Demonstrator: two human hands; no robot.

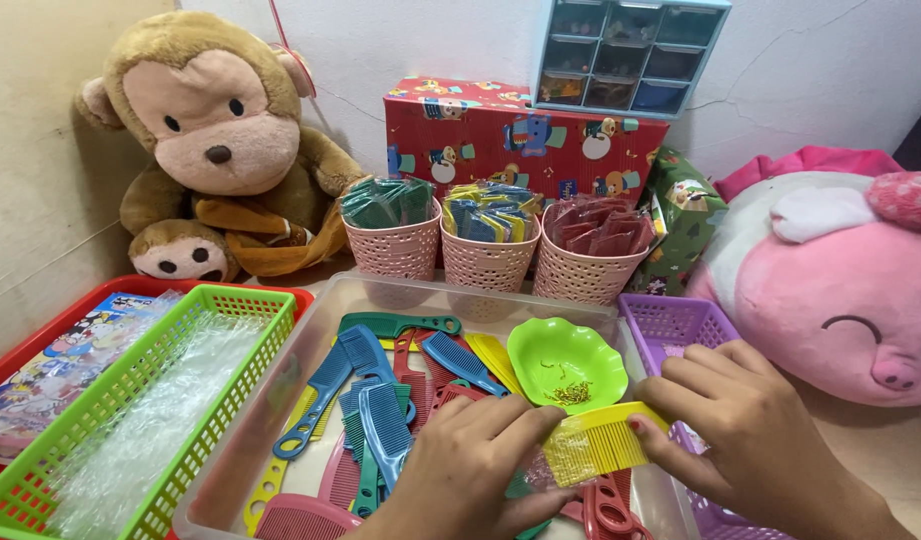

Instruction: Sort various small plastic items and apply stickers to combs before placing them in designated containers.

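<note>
1. I see the yellow comb (602, 440) held between both hands over the clear bin (400, 290) — its long axis runs left-right, teeth downward.
2. My left hand (465, 465) pinches its left end, where a bit of clear wrap seems to sit.
3. My right hand (745, 425) clasps the right end — about equally near.
4. The green bowl (568, 362) lies just behind the comb.

Glossy plastic yellow comb (602, 440), shiny green plastic bowl (567, 362), fuzzy plush monkey (215, 150), crinkly clear film (150, 420).
</note>
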